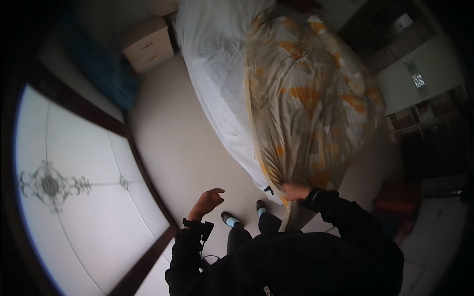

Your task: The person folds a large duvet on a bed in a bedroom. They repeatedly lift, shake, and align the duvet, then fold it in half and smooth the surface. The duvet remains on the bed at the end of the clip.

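Note:
My right hand point(295, 191) grips the near left edge of a quilt point(296, 111), beige with orange and white patches. The quilt lies rumpled over the right part of the bed, and its near corner hangs down beside my legs. To its left a white sheet point(222, 100) shows, draping over the bed's side towards the floor. My left hand point(207, 202) is in the air over the floor, apart from the bedding, holding nothing. Its fingers are loosely bent, with the index finger reaching out to the right. Bands circle both my wrists.
A nightstand point(148, 46) with drawers stands at the far left of the bed. White wardrobe doors point(96, 192) with dark frames and a scroll pattern run along the left, near a blue cloth point(107, 74). Shelves point(411, 116) and a red object point(398, 199) are on the right. Pale floor point(177, 137) lies between.

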{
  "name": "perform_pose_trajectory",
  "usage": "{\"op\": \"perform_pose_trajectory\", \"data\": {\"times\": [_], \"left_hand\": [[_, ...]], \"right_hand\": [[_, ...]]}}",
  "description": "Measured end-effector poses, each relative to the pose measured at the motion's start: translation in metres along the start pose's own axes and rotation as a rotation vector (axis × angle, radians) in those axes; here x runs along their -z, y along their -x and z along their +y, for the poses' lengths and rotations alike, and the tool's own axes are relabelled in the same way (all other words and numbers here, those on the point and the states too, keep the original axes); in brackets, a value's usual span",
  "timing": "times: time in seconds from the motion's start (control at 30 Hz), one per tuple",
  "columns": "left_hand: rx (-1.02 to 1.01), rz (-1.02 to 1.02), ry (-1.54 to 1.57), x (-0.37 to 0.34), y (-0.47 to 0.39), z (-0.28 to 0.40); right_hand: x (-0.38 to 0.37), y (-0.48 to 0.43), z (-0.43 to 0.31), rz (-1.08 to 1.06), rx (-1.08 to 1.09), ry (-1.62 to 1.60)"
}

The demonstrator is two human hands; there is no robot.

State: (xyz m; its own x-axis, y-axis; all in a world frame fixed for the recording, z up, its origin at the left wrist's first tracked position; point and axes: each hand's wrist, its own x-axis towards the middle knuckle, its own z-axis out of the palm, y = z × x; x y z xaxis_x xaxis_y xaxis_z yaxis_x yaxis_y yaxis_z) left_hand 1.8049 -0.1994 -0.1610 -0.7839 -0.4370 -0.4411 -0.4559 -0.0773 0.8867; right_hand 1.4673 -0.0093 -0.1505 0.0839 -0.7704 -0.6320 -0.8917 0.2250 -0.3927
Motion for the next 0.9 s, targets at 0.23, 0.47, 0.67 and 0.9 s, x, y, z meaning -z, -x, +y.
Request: {"op": "perform_pose_trajectory", "data": {"times": [0.23,0.47,0.67,0.9], "left_hand": [[0.072,-0.014,-0.028,0.081,-0.121,0.026],[0.133,-0.192,-0.137,0.142,-0.23,0.087],[0.241,-0.282,-0.084,0.183,-0.381,0.119],[0.264,-0.143,-0.02,0.222,-0.645,0.137]], "right_hand": [[0.024,0.018,-0.025,0.127,-0.131,-0.012],[0.043,0.039,-0.027,0.43,-0.074,-0.122],[0.021,0.061,-0.049,0.518,-0.367,-0.128],[0.016,0.022,-0.094,0.332,-1.036,-0.221]]}}
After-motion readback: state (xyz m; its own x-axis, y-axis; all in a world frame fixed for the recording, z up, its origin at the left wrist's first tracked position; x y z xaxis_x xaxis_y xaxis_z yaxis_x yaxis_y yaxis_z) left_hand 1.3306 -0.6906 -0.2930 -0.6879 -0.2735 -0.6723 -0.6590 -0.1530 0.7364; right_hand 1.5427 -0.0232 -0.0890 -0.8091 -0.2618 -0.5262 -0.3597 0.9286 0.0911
